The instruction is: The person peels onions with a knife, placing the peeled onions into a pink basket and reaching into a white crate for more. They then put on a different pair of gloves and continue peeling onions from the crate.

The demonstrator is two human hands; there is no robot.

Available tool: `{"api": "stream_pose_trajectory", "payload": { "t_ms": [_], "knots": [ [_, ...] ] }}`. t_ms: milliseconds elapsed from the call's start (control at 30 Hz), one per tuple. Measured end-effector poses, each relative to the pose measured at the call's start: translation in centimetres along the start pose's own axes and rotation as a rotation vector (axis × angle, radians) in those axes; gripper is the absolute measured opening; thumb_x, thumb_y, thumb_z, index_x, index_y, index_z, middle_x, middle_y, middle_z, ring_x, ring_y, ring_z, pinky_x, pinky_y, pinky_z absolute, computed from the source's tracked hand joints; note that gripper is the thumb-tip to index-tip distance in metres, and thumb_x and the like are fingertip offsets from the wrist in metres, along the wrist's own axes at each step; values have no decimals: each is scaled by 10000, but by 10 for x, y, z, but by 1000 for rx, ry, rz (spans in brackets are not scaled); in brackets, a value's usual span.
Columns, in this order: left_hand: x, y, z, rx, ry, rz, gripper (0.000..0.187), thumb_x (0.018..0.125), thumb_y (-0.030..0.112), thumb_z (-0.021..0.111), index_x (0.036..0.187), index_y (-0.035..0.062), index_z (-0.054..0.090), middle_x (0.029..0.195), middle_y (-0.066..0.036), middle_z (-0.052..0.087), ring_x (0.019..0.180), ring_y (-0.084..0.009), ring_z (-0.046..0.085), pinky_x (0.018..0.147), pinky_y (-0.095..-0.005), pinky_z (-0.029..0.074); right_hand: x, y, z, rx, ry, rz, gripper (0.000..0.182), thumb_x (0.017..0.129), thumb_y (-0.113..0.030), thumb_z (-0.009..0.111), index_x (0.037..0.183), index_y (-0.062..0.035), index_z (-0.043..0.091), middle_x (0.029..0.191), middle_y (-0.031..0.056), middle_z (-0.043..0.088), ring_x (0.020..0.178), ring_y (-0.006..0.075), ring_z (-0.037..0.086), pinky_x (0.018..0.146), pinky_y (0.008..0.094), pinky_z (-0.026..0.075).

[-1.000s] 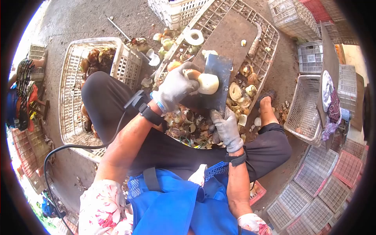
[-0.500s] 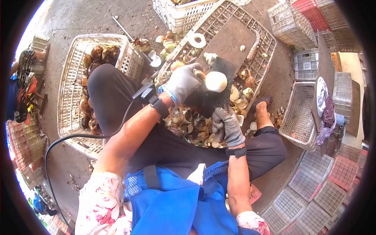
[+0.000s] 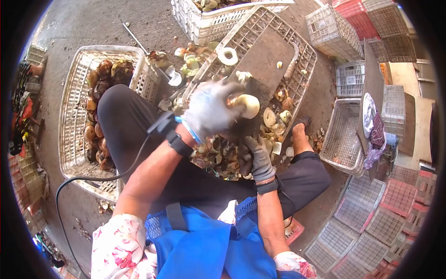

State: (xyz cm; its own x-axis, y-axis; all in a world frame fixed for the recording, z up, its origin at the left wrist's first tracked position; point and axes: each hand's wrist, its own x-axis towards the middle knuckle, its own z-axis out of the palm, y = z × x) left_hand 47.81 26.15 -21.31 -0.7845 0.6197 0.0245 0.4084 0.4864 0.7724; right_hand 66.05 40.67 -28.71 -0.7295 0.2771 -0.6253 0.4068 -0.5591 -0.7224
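Observation:
Blurred by motion, my gray-gloved left hand (image 3: 214, 108) has its fingers against the left side of a pale, peeled round bulb (image 3: 250, 106) and appears to grip it. My gray-gloved right hand (image 3: 258, 157) is lower and to the right, with curled fingers closed beside a dark, flat piece; what they hold is unclear. The dark piece lies under the bulb, at the near end of a brown board (image 3: 267, 60). That board rests on an upturned, dirty crate (image 3: 304, 88). Peelings and scraps (image 3: 214, 156) lie below and around my hands.
A white crate (image 3: 74, 114) with brown bulbs stands left of my bent knee. Another filled crate (image 3: 204, 28) is at the top. An empty crate (image 3: 341, 135) and stacked crates (image 3: 332, 32) stand at the right. A white ring-shaped piece (image 3: 227, 56) lies on the upturned crate. A rod (image 3: 134, 36) lies on the ground.
My left hand has moved onto the bulb, which is now tilted and slightly lower left in view. My right hand remains low beside the dark piece. The whole view has shifted slightly.

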Motion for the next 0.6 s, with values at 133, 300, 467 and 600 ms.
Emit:
{"api": "stream_pose_trajectory", "payload": {
  "t_ms": [133,300,467,600],
  "knots": [
    [-1,-1,14,-119,-50,-177,301,754,234,708,1016,88,683,931,-141,718,919,-338,685,833,-429,526,-2,1,4,-58,-6,-19,136,963,-224,622,919,-152,516,637,-37,453,493,81,458,427,267,418],
    [1,-23,27,-322,-80,-169,327,748,225,713,1028,62,668,917,-170,718,897,-322,702,798,-407,540,-4,-6,8,-19,55,80,122,964,-219,619,910,-156,530,641,-37,458,488,92,447,436,276,423],
    [2,-15,23,-308,-119,-225,383,742,284,737,1038,54,661,906,-161,718,894,-319,704,800,-396,539,-4,-4,5,-35,13,57,117,957,-217,631,919,-156,538,647,-36,463,487,96,445,442,277,421],
    [4,-11,24,-223,-118,-269,398,736,291,737,1045,53,660,902,-157,720,894,-319,706,801,-397,539,-1,-2,0,-22,27,105,127,949,-223,644,919,-156,539,647,-36,464,488,97,446,445,277,422]
  ]
}}
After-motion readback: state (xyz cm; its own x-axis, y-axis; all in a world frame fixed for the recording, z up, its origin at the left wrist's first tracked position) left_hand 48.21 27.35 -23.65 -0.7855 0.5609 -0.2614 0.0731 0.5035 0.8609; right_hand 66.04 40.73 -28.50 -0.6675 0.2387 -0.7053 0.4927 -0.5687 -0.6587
